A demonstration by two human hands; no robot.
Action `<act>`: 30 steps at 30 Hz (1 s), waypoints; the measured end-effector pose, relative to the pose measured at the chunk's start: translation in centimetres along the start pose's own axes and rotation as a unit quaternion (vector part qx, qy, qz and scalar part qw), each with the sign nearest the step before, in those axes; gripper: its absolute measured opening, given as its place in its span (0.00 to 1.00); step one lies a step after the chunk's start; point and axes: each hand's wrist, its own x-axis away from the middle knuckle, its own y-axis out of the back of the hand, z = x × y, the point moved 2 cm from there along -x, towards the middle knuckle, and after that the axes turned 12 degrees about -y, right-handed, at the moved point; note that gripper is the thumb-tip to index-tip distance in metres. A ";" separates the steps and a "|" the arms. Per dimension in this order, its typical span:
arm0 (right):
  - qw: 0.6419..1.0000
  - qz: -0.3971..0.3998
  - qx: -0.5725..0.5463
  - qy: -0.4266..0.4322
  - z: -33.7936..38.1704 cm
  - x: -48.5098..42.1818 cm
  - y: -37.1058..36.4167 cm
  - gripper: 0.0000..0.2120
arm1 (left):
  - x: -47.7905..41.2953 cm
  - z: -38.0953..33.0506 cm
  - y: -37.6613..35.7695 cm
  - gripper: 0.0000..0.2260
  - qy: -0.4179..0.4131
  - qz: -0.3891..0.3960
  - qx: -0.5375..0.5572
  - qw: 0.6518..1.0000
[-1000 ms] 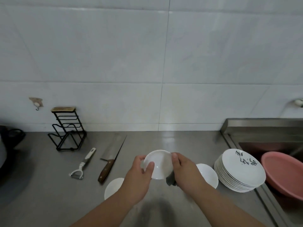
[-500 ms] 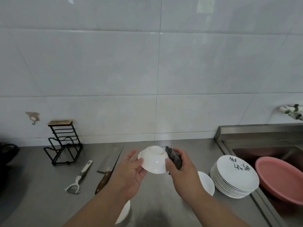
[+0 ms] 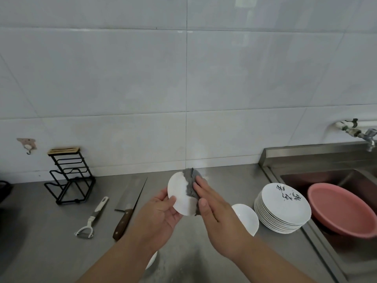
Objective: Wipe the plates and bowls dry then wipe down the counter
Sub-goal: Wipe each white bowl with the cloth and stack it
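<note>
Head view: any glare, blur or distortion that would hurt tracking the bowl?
Head view: wide-angle bowing curves the grout lines of the wall; a soft glare patch sits on it behind the bowl; the white bowl shows little surface detail, but its rim and the grey cloth look sharp; a dark shadow falls on the counter at bottom centre.

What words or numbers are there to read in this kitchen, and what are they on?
Top plate of the stack: black brush-style marks, maybe writing, too blurred to read.
Small white dish held by the left hand: no writing on the side that shows.
Cleaver, peeler, pink basin: no text that shows.
</note>
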 end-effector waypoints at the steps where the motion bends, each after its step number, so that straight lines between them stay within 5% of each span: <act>1: 1.000 -0.027 0.012 0.007 -0.1 0.0 0.2 0.28 | 0.1 0.0 -0.1 0.17 0.003 0.000 0.009 1.000; 7: 0.984 -0.164 -0.026 0.062 0.4 -1.2 1.8 0.08 | 0.3 0.0 -0.7 0.16 0.020 0.010 0.015 1.000; 13: 0.980 -0.183 -0.072 0.027 1.1 -1.4 1.6 0.22 | 0.1 -0.7 -1.6 0.19 0.017 0.080 0.000 0.997; 18: 0.984 -0.138 -0.111 -0.006 1.8 -1.6 1.0 0.21 | 0.2 -0.6 -2.4 0.27 0.007 0.171 -0.042 0.984; 30: 0.990 -0.111 -0.078 0.035 1.4 -1.7 2.7 0.24 | 0.2 -0.4 -3.9 0.16 -0.035 0.190 -0.080 0.978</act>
